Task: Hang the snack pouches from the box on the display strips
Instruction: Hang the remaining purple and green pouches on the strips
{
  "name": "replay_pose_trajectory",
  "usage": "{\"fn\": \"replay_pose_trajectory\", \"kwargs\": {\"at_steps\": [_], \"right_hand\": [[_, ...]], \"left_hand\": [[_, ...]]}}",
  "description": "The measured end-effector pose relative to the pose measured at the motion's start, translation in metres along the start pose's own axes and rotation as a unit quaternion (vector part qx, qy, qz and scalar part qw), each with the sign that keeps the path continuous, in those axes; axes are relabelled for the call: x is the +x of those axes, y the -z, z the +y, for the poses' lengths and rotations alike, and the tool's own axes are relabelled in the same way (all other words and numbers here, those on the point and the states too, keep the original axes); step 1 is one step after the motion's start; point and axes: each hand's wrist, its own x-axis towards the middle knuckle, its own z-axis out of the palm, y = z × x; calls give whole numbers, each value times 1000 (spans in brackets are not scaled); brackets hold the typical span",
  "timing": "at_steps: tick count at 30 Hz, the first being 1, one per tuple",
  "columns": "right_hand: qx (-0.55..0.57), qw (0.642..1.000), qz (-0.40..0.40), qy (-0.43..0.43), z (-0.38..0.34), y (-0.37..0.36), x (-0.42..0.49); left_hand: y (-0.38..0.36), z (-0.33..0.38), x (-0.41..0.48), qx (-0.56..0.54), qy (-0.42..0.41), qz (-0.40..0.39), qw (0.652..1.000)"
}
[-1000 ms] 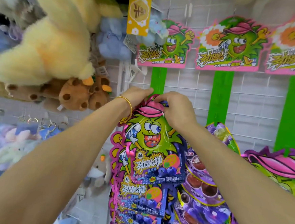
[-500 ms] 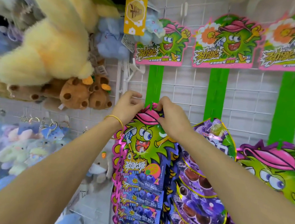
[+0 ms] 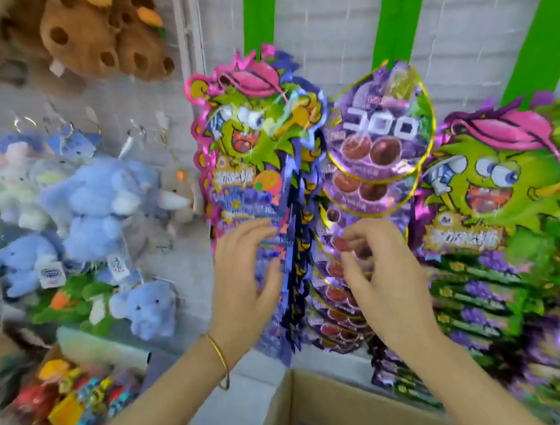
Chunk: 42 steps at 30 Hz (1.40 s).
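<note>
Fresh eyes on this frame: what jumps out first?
Loud green monster pouches with pink caps hang on the outer green strips, flanking purple round pouches at centre. The left hand and right hand sit empty, fingers relaxed, before the lower pouches, above an open cardboard box at the bottom. Blue plush toys hang at left.

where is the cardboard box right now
In the head view the cardboard box sits at the bottom edge, right of centre, directly below the hanging column of round purple pouches.
</note>
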Motion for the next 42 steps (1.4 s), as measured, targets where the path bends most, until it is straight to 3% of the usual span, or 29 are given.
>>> {"fn": "replay_pose_trajectory", "kwargs": {"at_steps": [2, 4, 8, 11, 13, 25, 26, 28, 32, 35, 39, 42], "right_hand": [[-11, 992, -79, -96, 36, -17, -59], [-16, 961, -179, -209, 76, -36, -122], [-11, 845, -334, -417, 141, -75, -253], [-6, 751, -395, -530, 161, -103, -327], [-28, 713, -422, -560, 166, -114, -364], [-125, 593, -382, -698, 171, -130, -419], [-129, 593, -375, -701, 171, -129, -418], [-143, 629, -330, -689, 171, -126, -406], [-106, 768, -158, -611, 178, -104, -348], [-27, 873, -199, -444, 171, -80, -290], [37, 917, -284, -277, 142, -59, -218], [83, 934, -262, -226, 119, -56, -179]], "left_hand": [[-20, 2, -64, -23, 50, -126, 991], [-38, -2, -121, -38, 113, -245, 962], [-64, -17, -175, -38, 224, -369, 901], [-75, -32, -182, -12, 262, -384, 886], [-78, -40, -185, -4, 270, -393, 879], [-86, -42, -183, -32, 357, -366, 859], [-86, -43, -183, -32, 357, -365, 859], [-86, -45, -184, -27, 353, -367, 860], [-89, -49, -188, -19, 340, -387, 857], [-91, -47, -192, -16, 310, -418, 854], [-93, -39, -196, -39, 214, -506, 835], [-94, -30, -199, -59, 194, -518, 831]]}}
